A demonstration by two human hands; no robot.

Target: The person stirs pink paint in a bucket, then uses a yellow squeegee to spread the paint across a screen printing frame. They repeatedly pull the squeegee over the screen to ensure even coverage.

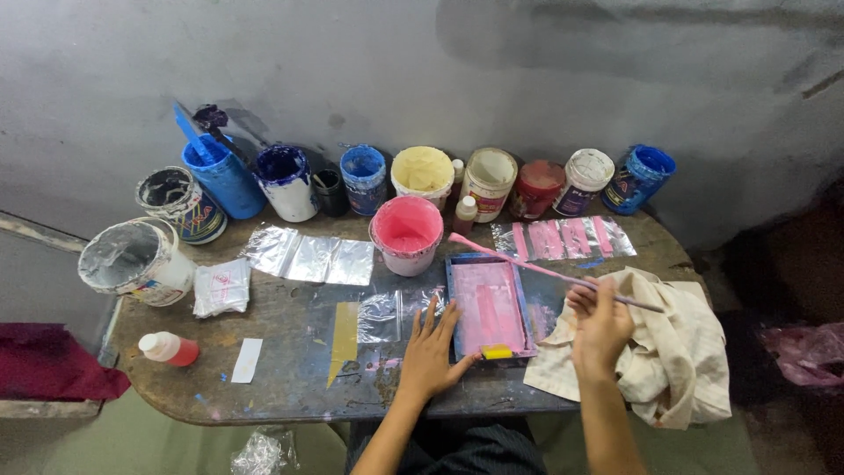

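Note:
My right hand [600, 327] grips a long thin stick [527, 265] smeared with pink paint; its far tip lies near a pink-filled tub [405, 234]. My left hand [430, 354] rests flat with fingers spread on the table, touching the left edge of a small blue-framed screen [488, 307] coated in pink. A yellow bit [497, 352] sits at the frame's near edge. Under my right hand lies a crumpled cream cloth [665, 343].
Several paint tubs line the back of the worn wooden table [281, 387]: blue ones [225, 180], a cream one [422, 173], a red one [536, 188]. Clear plastic sheets [308, 256], pink-striped film [563, 237], a small red bottle [170, 348] and a grey bucket [134, 260] lie around.

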